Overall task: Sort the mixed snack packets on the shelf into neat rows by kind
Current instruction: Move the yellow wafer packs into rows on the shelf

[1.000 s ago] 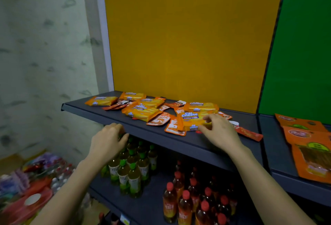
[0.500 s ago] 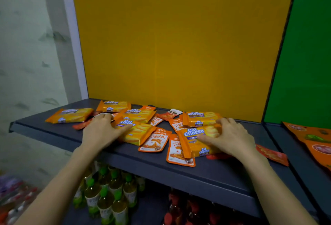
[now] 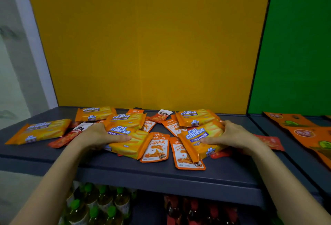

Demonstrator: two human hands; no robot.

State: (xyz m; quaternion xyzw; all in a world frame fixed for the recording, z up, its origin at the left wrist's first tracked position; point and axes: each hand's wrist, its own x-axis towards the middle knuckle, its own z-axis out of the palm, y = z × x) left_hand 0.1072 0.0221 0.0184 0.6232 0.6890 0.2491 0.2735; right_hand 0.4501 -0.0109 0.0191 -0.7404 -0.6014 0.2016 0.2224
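**Shelf** (image 3: 125,167): dark grey, flat, w/ yellow back panel (image 3: 143,45) behind it. Snack pkts lie mixed across the middle, at odd angles.

**L hand** (image 3: 96,135): grips front-left wafer pack (image 3: 130,144) at its L end. The thumb lies across the top face and the fingers wrap the far edge. The pack's near R corner overlaps an orange sachet (image 3: 155,147).

**R hand** (image 3: 231,135): grips front-right wafer pack (image 3: 197,138) at its R end. The thumb is on the printed face and the fingers curl over the far edge. The pack sits tilted on other pkts, and its near edge covers part of a second orange sachet (image 3: 184,156). Cannot tell whether either held pack is clear of the shelf.

**Other wafer packs, same kind:**
- far-left pack (image 3: 39,131), apart from the pile
- back-left pack (image 3: 95,113)
- middle pack (image 3: 127,119), just behind the front-left wafer pack
- back-right pack (image 3: 195,117), touching the front-right wafer pack

**Small sachets:**
- More orange ones lie between the two held packs, overlapping.
- white-topped sachet (image 3: 161,116), near the back panel
- red-and-white sachet (image 3: 78,129), just beside the L hand
- red sachet (image 3: 270,141), R of the R hand

**Adjacent:** green panel (image 3: 295,45) to the R, w/ big orange pouches (image 3: 304,131) on the neighbouring shelf.

**Below:** green-capped bottles (image 3: 93,205) on the L, red-capped bottles (image 3: 188,206) on the R, both blurred.
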